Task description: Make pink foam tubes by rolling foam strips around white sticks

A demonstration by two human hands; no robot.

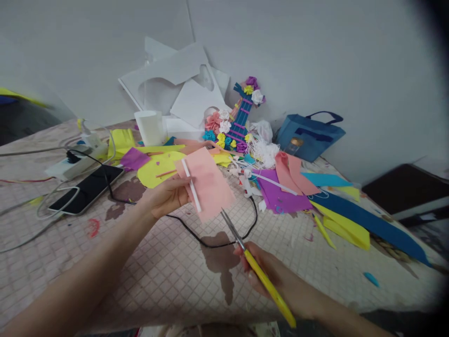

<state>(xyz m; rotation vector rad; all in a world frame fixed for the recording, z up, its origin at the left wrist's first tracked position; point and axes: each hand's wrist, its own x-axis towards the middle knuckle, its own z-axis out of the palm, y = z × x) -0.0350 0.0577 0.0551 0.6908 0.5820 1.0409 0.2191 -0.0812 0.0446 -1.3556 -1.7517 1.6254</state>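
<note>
Soft light, blurred dark right edge

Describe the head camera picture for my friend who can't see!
The left hand holds pink paper and a white strip; the right hand holds yellow-handled scissors near the paper. Behind is a flowery guitar-shaped craft.

I find a craft workspace, home or workshop indeterminable, a table [140,271] under lattice-patterned, dark-blotched covering, a glue gun [247,184] beside a purple sheet [286,194], a power strip [79,161] leftward, a flower-trimmed guitar-shaped piece [241,118] near the pale wall [315,56], scissors [267,284] in my right hand [275,270].
</note>
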